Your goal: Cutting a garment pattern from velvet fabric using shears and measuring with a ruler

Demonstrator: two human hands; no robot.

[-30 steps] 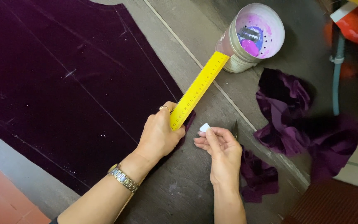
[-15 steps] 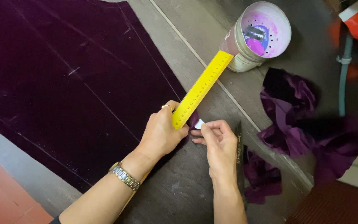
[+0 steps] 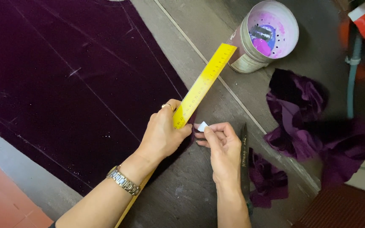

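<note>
A large piece of dark purple velvet fabric (image 3: 68,80) with chalk lines lies flat on the grey table (image 3: 216,55). My left hand (image 3: 163,133), with a ring and a metal wristwatch, presses a long yellow ruler (image 3: 203,84) down along the fabric's right edge. My right hand (image 3: 222,145) pinches a small white piece of chalk (image 3: 202,126) between thumb and fingers. The chalk tip sits right beside the ruler at the fabric's edge.
A round tin (image 3: 262,38) stained pink inside stands at the ruler's far end. Purple fabric scraps (image 3: 313,126) are heaped to the right, with another scrap (image 3: 269,179) near my right forearm. A dark slim tool (image 3: 244,156) lies beside my right hand. Red floor tiles (image 3: 1,198) show lower left.
My right hand has moved left with the chalk, closing the gap to the ruler and my left hand. The ruler and left hand stay pressed on the fabric's edge.
</note>
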